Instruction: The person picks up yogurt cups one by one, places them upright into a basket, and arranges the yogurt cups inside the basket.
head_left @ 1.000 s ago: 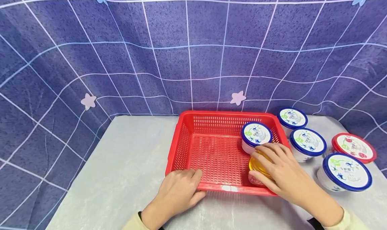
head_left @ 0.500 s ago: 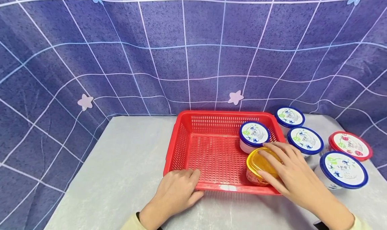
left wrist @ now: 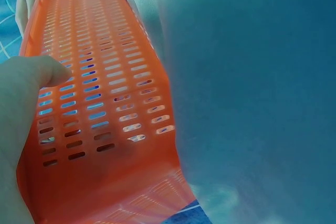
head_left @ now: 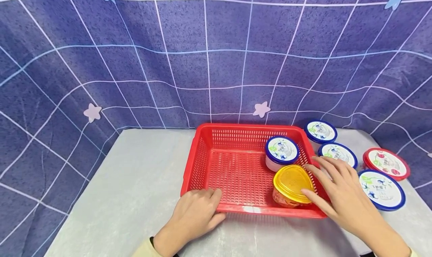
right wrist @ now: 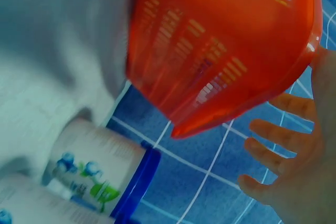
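Note:
My left hand grips the near rim of a red perforated plastic basket, near its left corner. In the left wrist view its thumb lies against the basket's slotted outer wall. Inside, at the right end, stand a tub with a translucent yellow lid and, behind it, a tub with a blue lid. Above the basket's right rim my right hand holds nothing, its fingers spread just right of the yellow lid. The right wrist view shows those fingers apart beside the basket's corner.
Right of the basket stand blue-lidded tubs, one at the back, one in the middle and one nearer. A red-lidded tub is at the far right. A blue gridded cloth hangs behind the grey table.
My right hand has let go of the yellow-lidded tub and drawn away to the right, leaving it in the basket. The left hand keeps its grip on the rim.

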{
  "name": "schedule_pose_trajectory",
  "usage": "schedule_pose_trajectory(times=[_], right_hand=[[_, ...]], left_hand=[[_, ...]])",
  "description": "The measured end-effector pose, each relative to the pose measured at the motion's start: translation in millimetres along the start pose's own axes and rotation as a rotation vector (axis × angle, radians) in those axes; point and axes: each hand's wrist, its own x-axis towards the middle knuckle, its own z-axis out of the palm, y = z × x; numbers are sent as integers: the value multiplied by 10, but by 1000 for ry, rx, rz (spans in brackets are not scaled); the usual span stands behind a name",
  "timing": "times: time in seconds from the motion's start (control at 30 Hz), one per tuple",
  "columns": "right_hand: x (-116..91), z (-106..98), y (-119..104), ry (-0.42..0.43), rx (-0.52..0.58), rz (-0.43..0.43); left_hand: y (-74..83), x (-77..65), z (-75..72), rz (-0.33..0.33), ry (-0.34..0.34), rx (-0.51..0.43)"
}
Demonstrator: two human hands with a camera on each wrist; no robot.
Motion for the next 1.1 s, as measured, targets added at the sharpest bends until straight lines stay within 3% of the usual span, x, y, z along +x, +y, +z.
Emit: schedule_pose_trajectory(times=[0.4,0.6,0.9,1.1], right_hand=[[-102,-79,118,105,12,29],[-109,-84,153,105,17,56],[-149,-150,365,188,4,119],[-186,-142,515,180,-28,174]], left_hand=[[-6,3,13,4,12,2],[-5,10,16,9,16,-1],[11,23,21,10,10,-12],[-4,-6,19,6,16,5]])
